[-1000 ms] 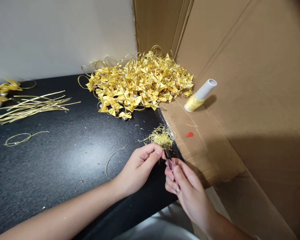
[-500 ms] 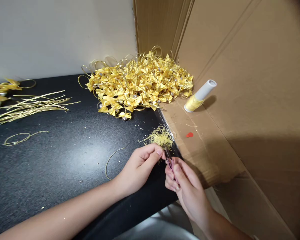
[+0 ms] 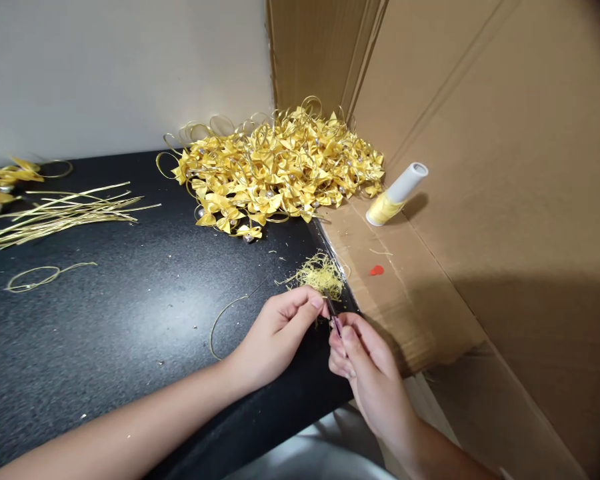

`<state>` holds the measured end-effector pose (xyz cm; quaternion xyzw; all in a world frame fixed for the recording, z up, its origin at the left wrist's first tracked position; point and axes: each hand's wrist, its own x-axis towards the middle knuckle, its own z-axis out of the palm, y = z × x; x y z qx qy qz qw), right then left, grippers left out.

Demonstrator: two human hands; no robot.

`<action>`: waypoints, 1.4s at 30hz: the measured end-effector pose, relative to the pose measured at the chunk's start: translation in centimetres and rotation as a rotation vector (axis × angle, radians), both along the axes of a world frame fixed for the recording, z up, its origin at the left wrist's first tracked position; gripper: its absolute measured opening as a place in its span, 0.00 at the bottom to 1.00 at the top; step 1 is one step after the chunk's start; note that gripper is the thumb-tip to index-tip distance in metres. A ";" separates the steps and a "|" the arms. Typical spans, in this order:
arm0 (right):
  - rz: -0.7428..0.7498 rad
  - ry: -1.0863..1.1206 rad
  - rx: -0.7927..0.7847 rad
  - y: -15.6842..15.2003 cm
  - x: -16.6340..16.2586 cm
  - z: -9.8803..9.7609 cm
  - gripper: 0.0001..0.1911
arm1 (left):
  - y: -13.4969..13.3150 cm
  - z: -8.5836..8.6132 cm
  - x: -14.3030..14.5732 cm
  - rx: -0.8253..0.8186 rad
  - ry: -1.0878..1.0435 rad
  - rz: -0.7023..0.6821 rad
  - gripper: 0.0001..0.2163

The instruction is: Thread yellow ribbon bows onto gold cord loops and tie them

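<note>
My left hand is closed in a pinch between thumb and forefinger, above the dark tabletop. A tiny yellow tip shows at its fingertips; whatever else it holds is hidden. My right hand grips small scissors with purplish handles, the blades meeting the left fingertips. Just beyond both hands lies a tangled heap of short yellow thread clippings. To the left of my left hand a thin yellow thread curves over the tabletop, with what looks like a needle at its far end.
A large pile of yellow ribbon bows with gold loops and small bells fills the back corner. Gold cords and a looped thread lie left. On cardboard to the right stand a thread spool and a red scrap.
The scissor handles have drawn closer together in my right hand. My left hand stays in nearly the same place; the view has shifted very slightly.
</note>
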<state>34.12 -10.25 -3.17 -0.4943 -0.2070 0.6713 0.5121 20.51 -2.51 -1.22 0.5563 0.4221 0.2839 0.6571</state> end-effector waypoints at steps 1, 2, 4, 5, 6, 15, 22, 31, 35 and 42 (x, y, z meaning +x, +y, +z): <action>-0.005 -0.003 -0.001 0.0 -0.1 0.0 0.16 | 0.0 0.0 0.0 0.000 0.004 -0.003 0.14; -0.007 -0.004 0.001 -0.1 -0.1 0.0 0.16 | 0.0 0.0 0.0 0.002 0.006 -0.003 0.14; -0.010 -0.026 0.020 -0.1 0.2 0.1 0.15 | 0.0 0.0 0.0 0.004 0.007 -0.004 0.14; -0.013 -0.075 0.042 0.0 0.6 0.2 0.15 | 0.0 -0.1 0.0 0.006 0.006 -0.002 0.15; -0.021 -0.171 0.076 0.1 1.3 0.4 0.14 | 0.0 -0.1 0.0 0.008 0.005 0.000 0.15; -0.064 -1.730 0.469 2.8 11.2 -0.2 0.17 | 0.0 1.3 -0.7 0.131 -0.066 -0.032 0.16; -0.193 -1.573 0.515 3.6 8.0 0.6 0.19 | 0.2 6.7 -4.1 0.375 -0.086 0.094 0.18; 0.467 0.368 0.053 2.7 -8.0 3.0 0.17 | -5.1 6.6 -6.5 0.600 -0.138 -0.276 0.17; 0.417 0.477 -0.021 6.2 -8.7 3.6 0.09 | -7.9 5.0 -8.0 0.594 -0.087 -0.323 0.18; 0.416 0.260 0.154 9.7 -9.4 5.5 0.08 | -11.2 2.7 -11.0 0.537 0.004 -0.187 0.21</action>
